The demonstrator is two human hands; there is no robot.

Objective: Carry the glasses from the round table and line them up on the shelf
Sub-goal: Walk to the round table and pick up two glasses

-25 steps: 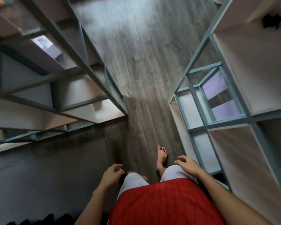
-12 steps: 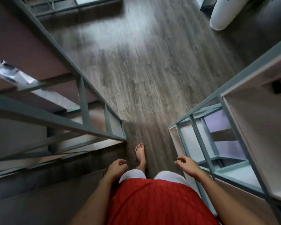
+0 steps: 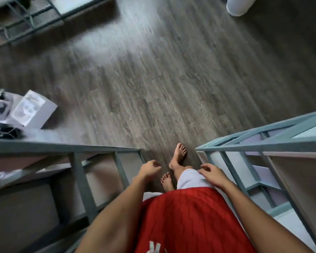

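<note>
No glasses and no round table are in view. My left hand [image 3: 150, 169] hangs in front of my hip with loosely curled fingers and holds nothing. My right hand [image 3: 212, 175] hovers over my right thigh, fingers relaxed and bent, also holding nothing. I stand barefoot in a narrow gap between two shelf units with grey-green metal frames: one shelf unit [image 3: 75, 161] on my left and another shelf unit [image 3: 263, 141] on my right. The compartments that show hold no glasses.
White boxes [image 3: 31, 110] and dark cables lie on top of the left unit. A third metal-framed shelf [image 3: 26, 17] stands at the far left. A white planter [image 3: 238, 5] sits at the top right. Grey wood floor [image 3: 153, 79] stretches ahead.
The view has moved forward along the aisle between the shelf units. The left unit's top with its white boxes came into sight. My feet stepped ahead; both hands stayed low and hold nothing.
</note>
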